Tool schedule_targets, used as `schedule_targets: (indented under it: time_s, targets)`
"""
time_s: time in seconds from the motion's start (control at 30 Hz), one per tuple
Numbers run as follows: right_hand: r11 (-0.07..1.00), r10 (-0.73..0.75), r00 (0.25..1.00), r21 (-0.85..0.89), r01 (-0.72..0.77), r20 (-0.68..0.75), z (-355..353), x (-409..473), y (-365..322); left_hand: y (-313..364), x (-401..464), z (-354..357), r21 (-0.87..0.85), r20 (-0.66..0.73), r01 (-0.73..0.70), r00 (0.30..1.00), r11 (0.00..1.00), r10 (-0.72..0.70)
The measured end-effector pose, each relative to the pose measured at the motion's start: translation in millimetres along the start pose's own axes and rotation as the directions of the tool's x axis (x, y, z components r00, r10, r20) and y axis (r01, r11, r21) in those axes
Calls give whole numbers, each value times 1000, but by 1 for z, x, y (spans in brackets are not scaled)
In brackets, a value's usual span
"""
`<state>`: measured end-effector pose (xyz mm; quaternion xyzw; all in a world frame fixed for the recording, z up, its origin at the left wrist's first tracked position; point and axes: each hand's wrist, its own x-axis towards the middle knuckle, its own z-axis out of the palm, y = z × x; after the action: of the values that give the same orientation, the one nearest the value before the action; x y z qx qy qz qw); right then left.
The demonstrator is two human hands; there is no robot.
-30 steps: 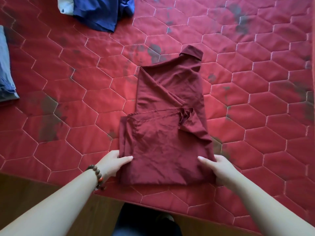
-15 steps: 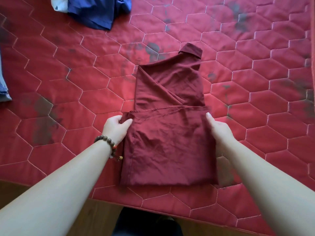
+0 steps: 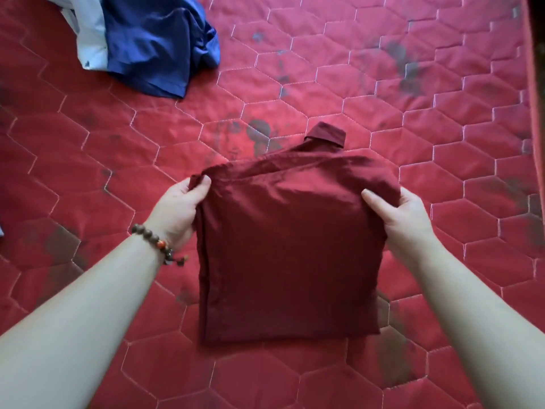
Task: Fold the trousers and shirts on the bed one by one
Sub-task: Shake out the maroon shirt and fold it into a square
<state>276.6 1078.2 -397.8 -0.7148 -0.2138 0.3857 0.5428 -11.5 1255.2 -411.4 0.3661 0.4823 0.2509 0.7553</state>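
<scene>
A dark red shirt (image 3: 289,249) lies folded into a rough square in the middle of the red quilted bed (image 3: 383,119). Its collar (image 3: 326,134) sticks out past the far edge. My left hand (image 3: 180,208), with a bead bracelet at the wrist, pinches the shirt's far left corner. My right hand (image 3: 401,214) grips the far right corner, fingers over the cloth. The far edge is raised a little off the bed between both hands.
A crumpled blue garment (image 3: 159,45) with a pale blue-white piece (image 3: 88,33) beside it lies at the far left of the bed. A dark edge (image 3: 535,84) runs down the right side of the view.
Both hands slid from the near edge up the shirt's sides, then carried the lower half up over the upper half. The shirt is now half as long, with only the collar showing.
</scene>
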Motion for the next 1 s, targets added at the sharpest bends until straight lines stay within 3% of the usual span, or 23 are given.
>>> schedule_targets:
  time_s: [0.07, 0.17, 0.27, 0.37, 0.43, 0.47, 0.53, 0.6, 0.67, 0.73, 0.77, 0.83, 0.9, 0.93, 1.0]
  targets:
    - [999, 39, 999, 23, -40, 23, 5, 33, -5, 13, 26, 6, -7, -18, -2, 1000, 1000, 1]
    - [976, 216, 973, -39, -214, 76, 16, 68, 17, 1, 51, 10, 206, -124, 101, 989, 973, -76]
    - [948, 274, 960, -181, -262, 48, 22, 85, 39, -21, 68, 8, 627, -193, 83, 980, 775, 52]
    - [967, 189, 982, -178, -182, 21, 26, 91, 40, -26, 79, 10, 763, -257, 56, 940, 644, 223]
    - [978, 80, 997, -194, -77, 5, 29, 88, 35, -27, 82, 8, 762, -285, 43, 918, 646, 275]
    - [982, 28, 1000, -187, -28, -4, 30, 85, 31, -25, 83, 7, 711, -277, 10, 923, 703, 268]
    - [988, -48, 999, -145, 45, -22, 28, 80, 21, -18, 78, 8, 476, -241, -56, 951, 878, 191]
    - [987, -112, 993, -116, 107, -40, 24, 80, 10, -8, 78, 11, 250, -181, -80, 975, 965, 128]
    - [988, -124, 990, -98, 118, -63, 23, 89, 3, 4, 84, 16, 152, -144, -98, 982, 984, 121]
    - [988, -101, 993, -126, 92, -65, 26, 104, 2, 11, 93, 21, 238, -164, -114, 974, 965, 156]
    - [983, -69, 996, -173, 57, -59, 29, 113, 3, 12, 99, 22, 404, -185, -110, 963, 908, 198]
    - [936, 19, 996, -349, -49, -90, 37, 125, 8, 5, 103, 27, 752, -259, -18, 911, 659, 321]
    - [773, -41, 977, -626, -100, -208, 43, 126, 14, -3, 92, 39, 899, -294, 60, 817, 434, 496]
    - [658, -182, 961, -752, -37, -207, 49, 121, 15, -10, 85, 48, 948, -205, 14, 791, 317, 577]
    - [472, -428, 904, -852, 226, 2, 69, 108, 19, -32, 72, 67, 984, 96, -166, 789, 61, 606]
